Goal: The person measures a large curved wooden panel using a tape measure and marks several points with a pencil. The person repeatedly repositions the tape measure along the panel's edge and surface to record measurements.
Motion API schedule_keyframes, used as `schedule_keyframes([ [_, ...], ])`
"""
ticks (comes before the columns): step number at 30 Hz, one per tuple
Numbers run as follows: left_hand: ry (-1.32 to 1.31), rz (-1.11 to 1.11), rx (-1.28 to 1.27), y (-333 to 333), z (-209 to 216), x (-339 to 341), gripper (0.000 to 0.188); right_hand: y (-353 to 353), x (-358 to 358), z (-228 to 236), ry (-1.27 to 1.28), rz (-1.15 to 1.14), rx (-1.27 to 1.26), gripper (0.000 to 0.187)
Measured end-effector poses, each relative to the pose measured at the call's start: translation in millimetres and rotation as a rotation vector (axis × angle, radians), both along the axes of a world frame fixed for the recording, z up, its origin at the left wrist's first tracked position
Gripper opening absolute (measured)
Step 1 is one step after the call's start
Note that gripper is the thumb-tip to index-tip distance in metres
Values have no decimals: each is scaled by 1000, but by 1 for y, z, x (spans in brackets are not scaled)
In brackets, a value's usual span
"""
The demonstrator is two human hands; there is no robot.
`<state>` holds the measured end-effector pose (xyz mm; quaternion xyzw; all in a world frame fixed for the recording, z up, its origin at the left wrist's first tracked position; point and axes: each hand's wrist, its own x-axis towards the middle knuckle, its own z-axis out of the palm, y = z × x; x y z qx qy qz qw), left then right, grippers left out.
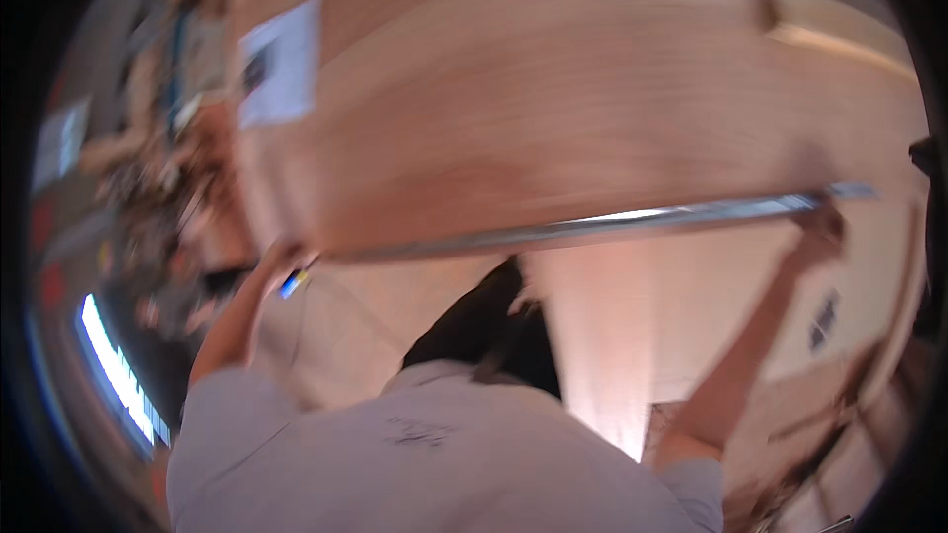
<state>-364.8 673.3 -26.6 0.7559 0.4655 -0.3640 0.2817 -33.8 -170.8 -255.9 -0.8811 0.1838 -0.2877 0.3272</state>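
Steady the long, thin silver metal strip (691,212) with right hand (822,227) curled round one end, left hand (284,255), grip unclear, by the other.

Motion blur. Right hand (822,227) grips long metal strip (592,225), a short end sticking out past its fingers. Left hand (283,257) at strip's other end; blur hides the grip. Blue-and-yellow object (294,283) just beside left fingers, type unclear. Wood panel (543,89) spreads beyond both hands' fingers; white paper sheet (291,69) on it, ahead of left fingers. Timber piece (839,35) ahead of right fingers.
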Motion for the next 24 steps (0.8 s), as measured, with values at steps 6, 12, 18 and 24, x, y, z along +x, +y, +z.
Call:
schedule_keyframes([
  [6, -175, -58, -144, 10, 12, -30, 20, 47, 36, 56, -5, -150, 584, 35],
  [12, -232, -219, -58, 11, 15, -45, 18, 50, 59, 88, 202, -271, 486, 45],
  [18, -211, -320, 23, 17, 8, -47, 31, 28, 78, 80, 221, -257, 452, 41],
  [24, -248, -365, 40, 21, 14, -45, 38, 13, 84, 83, 305, -230, 514, 35],
])
